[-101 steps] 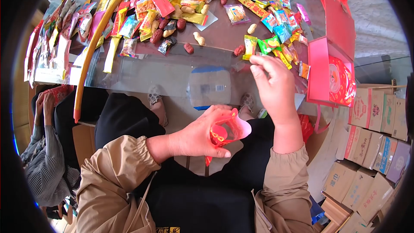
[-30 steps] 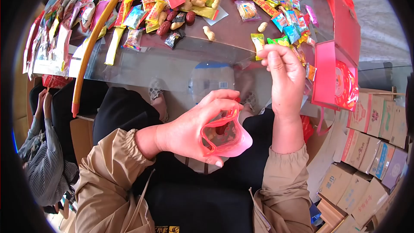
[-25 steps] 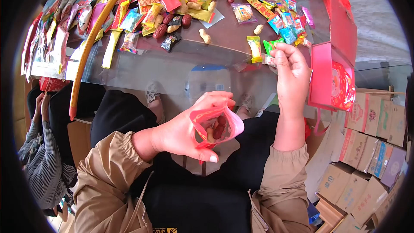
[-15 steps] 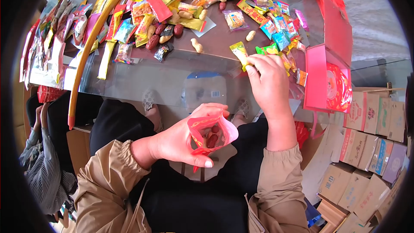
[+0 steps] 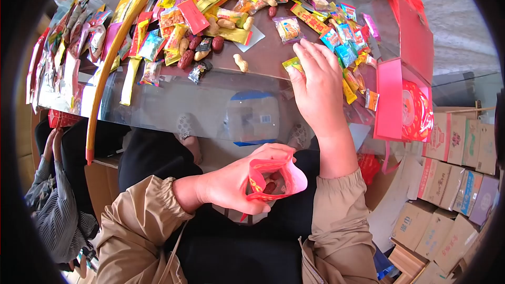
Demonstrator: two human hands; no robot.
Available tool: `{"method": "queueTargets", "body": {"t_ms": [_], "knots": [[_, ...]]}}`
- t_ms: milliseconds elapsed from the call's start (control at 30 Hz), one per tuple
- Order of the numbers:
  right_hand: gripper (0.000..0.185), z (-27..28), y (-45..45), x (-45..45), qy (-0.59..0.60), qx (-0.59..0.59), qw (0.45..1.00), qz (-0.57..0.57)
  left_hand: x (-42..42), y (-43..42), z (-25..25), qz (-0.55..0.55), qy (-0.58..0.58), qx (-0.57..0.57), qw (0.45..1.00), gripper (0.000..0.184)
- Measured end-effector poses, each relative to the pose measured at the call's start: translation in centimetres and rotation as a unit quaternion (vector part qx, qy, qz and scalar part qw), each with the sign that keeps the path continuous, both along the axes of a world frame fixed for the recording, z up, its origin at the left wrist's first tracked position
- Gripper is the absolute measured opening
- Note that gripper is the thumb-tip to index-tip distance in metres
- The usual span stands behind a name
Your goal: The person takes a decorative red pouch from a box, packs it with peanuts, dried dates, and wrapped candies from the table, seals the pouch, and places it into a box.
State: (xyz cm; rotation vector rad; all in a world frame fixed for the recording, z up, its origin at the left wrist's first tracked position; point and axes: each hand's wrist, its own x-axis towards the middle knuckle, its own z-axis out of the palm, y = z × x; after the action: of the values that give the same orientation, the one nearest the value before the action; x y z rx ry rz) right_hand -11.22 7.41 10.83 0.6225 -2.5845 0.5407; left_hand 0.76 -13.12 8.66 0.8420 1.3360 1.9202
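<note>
My left hand [image 5: 231,184] is wrapped round a red pouch [image 5: 256,179] with its mouth spread and facing up. Inside it lie red dates [image 5: 271,185]; its lower part is hidden. Over the table's near edge, my right hand [image 5: 320,87] has its fingers stretched out and thumb apart. A yellow-green packet [image 5: 292,64] lies by its thumb, partly covered by the hand. What sits under the fingertips is hidden. A wrapped round snack [image 5: 288,29] is just beyond them, and a peanut [image 5: 240,63] is to the left.
A heap of packets, peanuts and dates covers the table [image 5: 236,81]. An open pink-red box [image 5: 389,100] stands at the right. A curved yellow rod [image 5: 113,47] crosses the left side. Cartons [image 5: 444,179] are stacked at right. Another person's hands [image 5: 54,142] hold a red box at left.
My right hand has moved up and away from the yellow-green packet, its fingers straightening and covering where a peanut lay. My left hand has shifted slightly right with the pouch.
</note>
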Motion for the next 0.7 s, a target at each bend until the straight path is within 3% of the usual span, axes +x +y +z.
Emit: {"method": "queueTargets", "body": {"t_ms": [233,433,533,633,700], "knots": [[0.050,-0.7,-1.5,-2.4,0.013,0.042,0.999,-0.022,-0.2,0.2,-0.2,0.025,-0.081,0.016,0.996,0.086],[0.043,-1.0,-2.5,-3.3,0.028,0.064,0.997,-0.034,-0.4,-0.6,0.2,0.033,-0.105,-0.002,0.994,0.082],[0.036,-1.0,-2.4,-3.7,0.030,-0.016,0.999,-0.002,-0.4,-1.1,0.1,0.037,-0.085,-0.004,0.996,0.082],[0.029,-0.6,-2.9,-3.4,0.035,-0.017,0.999,-0.031,-0.4,-1.5,0.1,0.041,-0.073,-0.001,0.997,0.083],[0.033,-0.8,-3.3,-3.3,0.043,0.010,0.998,-0.036,-0.5,-1.7,0.2,0.043,-0.064,0.001,0.997,0.084]]}}
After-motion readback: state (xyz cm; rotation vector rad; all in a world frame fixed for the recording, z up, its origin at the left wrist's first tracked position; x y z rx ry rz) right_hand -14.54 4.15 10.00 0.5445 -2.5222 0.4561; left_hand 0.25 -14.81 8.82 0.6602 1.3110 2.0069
